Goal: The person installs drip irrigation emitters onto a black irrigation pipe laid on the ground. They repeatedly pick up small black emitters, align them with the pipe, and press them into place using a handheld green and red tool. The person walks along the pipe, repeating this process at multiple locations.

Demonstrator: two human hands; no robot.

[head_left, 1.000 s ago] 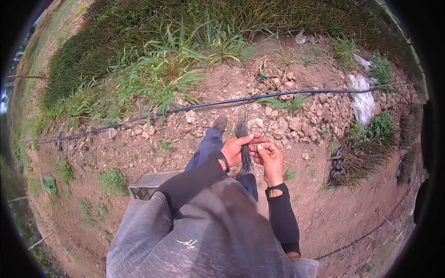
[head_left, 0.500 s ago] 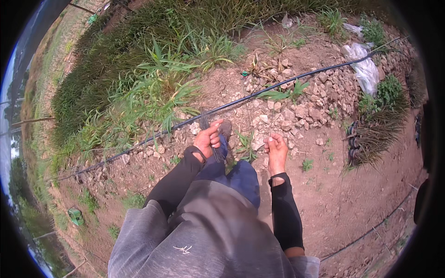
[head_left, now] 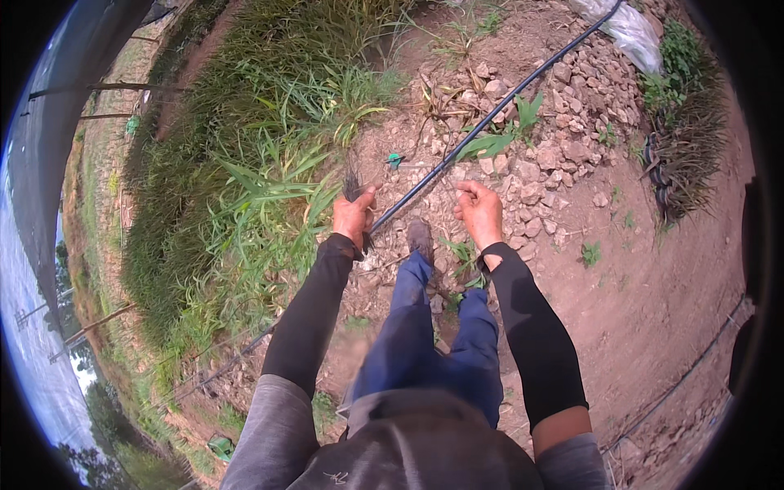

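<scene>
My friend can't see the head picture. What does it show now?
The left hand grips a bundle of thin dark strands; the right hand, partly curled, is apart from it. A black hose crosses stony ground outdoors, with green grass to the left.

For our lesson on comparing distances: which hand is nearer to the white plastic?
Right. In the picture, the right hand is below and left of the white plastic; the left hand, holding the dark bundle, is farther left of it.
</scene>
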